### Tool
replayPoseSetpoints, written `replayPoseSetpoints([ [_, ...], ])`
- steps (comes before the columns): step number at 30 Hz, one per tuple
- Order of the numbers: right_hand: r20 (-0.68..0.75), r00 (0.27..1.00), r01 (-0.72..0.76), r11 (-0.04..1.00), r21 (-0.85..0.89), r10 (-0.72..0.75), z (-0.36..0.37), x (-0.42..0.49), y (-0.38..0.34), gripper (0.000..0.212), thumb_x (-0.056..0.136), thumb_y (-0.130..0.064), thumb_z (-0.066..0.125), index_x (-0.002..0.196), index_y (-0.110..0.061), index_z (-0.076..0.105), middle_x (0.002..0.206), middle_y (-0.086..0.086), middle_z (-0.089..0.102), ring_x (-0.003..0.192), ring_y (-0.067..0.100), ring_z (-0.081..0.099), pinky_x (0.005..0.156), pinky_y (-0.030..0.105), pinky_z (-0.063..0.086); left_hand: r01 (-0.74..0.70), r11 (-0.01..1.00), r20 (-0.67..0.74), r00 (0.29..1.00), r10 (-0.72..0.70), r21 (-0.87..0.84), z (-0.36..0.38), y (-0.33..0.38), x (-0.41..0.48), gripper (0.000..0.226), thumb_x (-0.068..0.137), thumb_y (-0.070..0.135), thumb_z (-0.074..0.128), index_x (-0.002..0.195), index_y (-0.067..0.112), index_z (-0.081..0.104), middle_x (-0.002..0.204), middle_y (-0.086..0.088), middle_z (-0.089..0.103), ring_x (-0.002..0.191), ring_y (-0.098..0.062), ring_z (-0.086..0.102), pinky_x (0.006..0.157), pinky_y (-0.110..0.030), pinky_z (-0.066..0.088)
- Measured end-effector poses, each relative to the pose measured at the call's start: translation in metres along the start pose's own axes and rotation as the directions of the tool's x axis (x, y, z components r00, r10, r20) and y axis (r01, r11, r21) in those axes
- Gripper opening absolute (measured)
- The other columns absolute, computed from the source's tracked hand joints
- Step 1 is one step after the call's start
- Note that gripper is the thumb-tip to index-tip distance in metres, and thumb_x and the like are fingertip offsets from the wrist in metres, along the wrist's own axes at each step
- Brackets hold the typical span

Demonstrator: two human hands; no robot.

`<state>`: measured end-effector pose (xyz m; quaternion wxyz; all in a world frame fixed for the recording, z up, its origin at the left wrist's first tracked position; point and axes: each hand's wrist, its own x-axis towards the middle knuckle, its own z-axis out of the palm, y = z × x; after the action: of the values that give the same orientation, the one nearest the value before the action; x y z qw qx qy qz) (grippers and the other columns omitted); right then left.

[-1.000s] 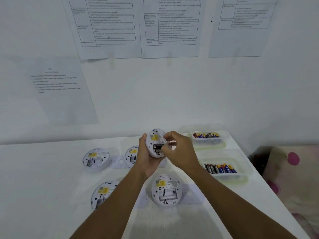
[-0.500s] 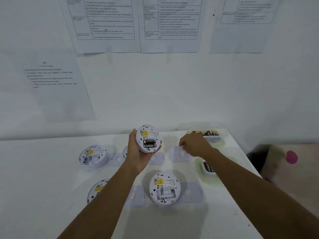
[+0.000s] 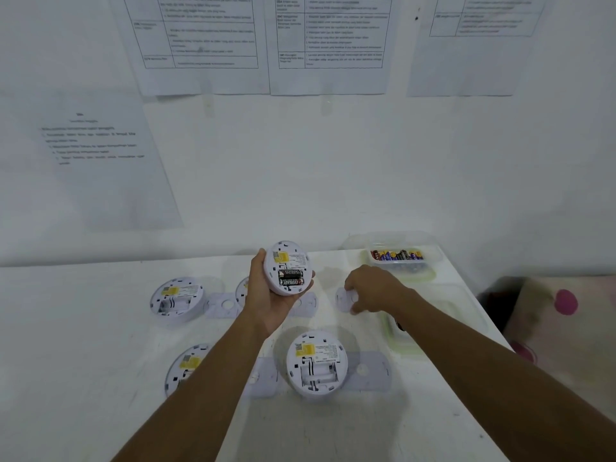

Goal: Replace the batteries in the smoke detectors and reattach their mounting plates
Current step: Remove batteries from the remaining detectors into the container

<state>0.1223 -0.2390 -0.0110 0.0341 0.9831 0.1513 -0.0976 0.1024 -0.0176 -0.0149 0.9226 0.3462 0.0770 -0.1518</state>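
**Hazards at plate pick-up.** The left hand (image 3: pixel 266 295) cradles a round white plastic smoke detector (image 3: pixel 293 261) with its back facing up and the fingers curled round its rim. Two black cylindrical batteries (image 3: pixel 291 278) sit in its uncovered bay. At 3 o'clock of this unit, the right hand (image 3: pixel 375 290) pinches the edge of a round white plastic mounting plate (image 3: pixel 345 298) that lies flat on the white table (image 3: pixel 83 328).

- **Slip:** the plate is thin and flush with the surface, so a shallow pinch may slide off rather than lift it.
- **Misfit:** if the plate's tabs miss the detector's slots, a twist will probably not lock. Forcing it may jolt the one-handed cradle and shake the exposed cells loose.
- **Polarity:** battery orientation cannot be read here, and closing over a reversed cell would hide the fault.
- **Collision:** the right forearm crosses a translucent plastic tub (image 3: pixel 443 311) at 4 o'clock, so a low pull-back could drag it.

Two open white detectors with empty bays, at 9 o'clock (image 3: pixel 176 300) and 6 o'clock (image 3: pixel 316 365), await cells.
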Motion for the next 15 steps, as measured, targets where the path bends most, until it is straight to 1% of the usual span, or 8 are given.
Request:
replayPoseSetpoints([
  [3, -0.022, 1.000, -0.006, 0.998, -0.059, 0.005, 0.003, -0.001, 0.001, 0.052, 0.073, -0.045, 0.076, 0.115, -0.017, 0.065, 0.114, 0.001, 0.065, 0.104, 0.021, 0.061, 0.089, 0.038, 0.048, 0.023, 1.000, 0.010, 1.000, -0.023, -0.021, 0.004, -0.002, -0.001, 0.054, 0.095, 0.053, 0.044, 0.127, 0.012, 0.060, 0.128, -0.022, 0.061, 0.116, -0.042, 0.056, 0.103, -0.052, 0.043],
  [5, -0.047, 0.999, -0.008, 0.999, -0.042, 0.006, 0.001, -0.005, -0.001, 0.051, 0.077, -0.045, 0.074, 0.119, -0.020, 0.063, 0.120, -0.001, 0.063, 0.111, 0.019, 0.058, 0.093, 0.038, 0.043, 0.043, 0.998, 0.027, 0.999, -0.041, -0.050, 0.006, -0.003, -0.003, 0.055, 0.095, 0.051, 0.045, 0.130, 0.011, 0.058, 0.131, -0.023, 0.059, 0.121, -0.044, 0.053, 0.106, -0.053, 0.041],
  [6, -0.078, 0.997, -0.008, 1.000, 0.012, 0.008, -0.002, -0.008, -0.003, 0.050, 0.079, -0.045, 0.072, 0.122, -0.021, 0.062, 0.124, -0.003, 0.061, 0.114, 0.018, 0.057, 0.094, 0.037, 0.042, 0.051, 0.996, 0.036, 0.998, -0.048, -0.067, 0.006, -0.003, -0.005, 0.056, 0.095, 0.049, 0.045, 0.133, 0.010, 0.056, 0.133, -0.024, 0.057, 0.125, -0.045, 0.050, 0.107, -0.054, 0.039],
  [8, -0.201, 0.979, 0.015, 0.972, 0.236, 0.033, -0.009, -0.016, -0.008, 0.043, 0.083, -0.041, 0.070, 0.121, -0.022, 0.063, 0.123, -0.003, 0.062, 0.109, 0.014, 0.058, 0.090, 0.032, 0.045, 0.056, 0.994, 0.048, 0.998, -0.052, -0.094, 0.007, -0.002, -0.007, 0.056, 0.094, 0.046, 0.044, 0.136, 0.010, 0.054, 0.136, -0.024, 0.055, 0.130, -0.045, 0.046, 0.109, -0.055, 0.036],
  [10, -0.373, 0.923, 0.104, 0.868, 0.485, 0.098, -0.017, -0.024, -0.020, 0.031, 0.084, -0.035, 0.071, 0.111, -0.019, 0.067, 0.107, -0.001, 0.067, 0.090, 0.011, 0.062, 0.079, 0.026, 0.048, 0.058, 0.992, 0.052, 0.997, -0.052, -0.112, 0.010, -0.002, -0.009, 0.056, 0.093, 0.044, 0.044, 0.135, 0.009, 0.055, 0.135, -0.024, 0.055, 0.128, -0.043, 0.047, 0.112, -0.053, 0.033],
  [12, -0.493, 0.853, 0.216, 0.744, 0.632, 0.172, -0.025, -0.032, -0.038, 0.020, 0.082, -0.026, 0.074, 0.100, -0.018, 0.070, 0.091, -0.004, 0.066, 0.076, 0.009, 0.061, 0.069, 0.018, 0.047, 0.051, 0.991, 0.044, 0.998, -0.046, -0.120, 0.015, -0.003, -0.011, 0.053, 0.092, 0.043, 0.044, 0.129, 0.008, 0.059, 0.128, -0.023, 0.058, 0.120, -0.039, 0.051, 0.111, -0.048, 0.033],
  [13, -0.516, 0.834, 0.258, 0.690, 0.677, 0.195, -0.027, -0.036, -0.047, 0.017, 0.081, -0.023, 0.075, 0.096, -0.018, 0.070, 0.087, -0.006, 0.064, 0.073, 0.007, 0.060, 0.065, 0.012, 0.045, 0.048, 0.992, 0.036, 0.998, -0.044, -0.114, 0.019, -0.004, -0.012, 0.051, 0.092, 0.043, 0.043, 0.125, 0.007, 0.061, 0.124, -0.022, 0.060, 0.114, -0.036, 0.054, 0.108, -0.046, 0.035],
  [15, -0.528, 0.823, 0.311, 0.609, 0.729, 0.211, -0.029, -0.040, -0.066, 0.016, 0.078, -0.016, 0.076, 0.091, -0.019, 0.069, 0.084, -0.008, 0.063, 0.070, 0.005, 0.058, 0.061, 0.009, 0.042, 0.053, 0.996, 0.040, 0.998, -0.050, -0.077, 0.026, -0.008, -0.016, 0.052, 0.092, 0.044, 0.042, 0.121, 0.006, 0.063, 0.117, -0.020, 0.064, 0.105, -0.030, 0.060, 0.098, -0.040, 0.044],
])
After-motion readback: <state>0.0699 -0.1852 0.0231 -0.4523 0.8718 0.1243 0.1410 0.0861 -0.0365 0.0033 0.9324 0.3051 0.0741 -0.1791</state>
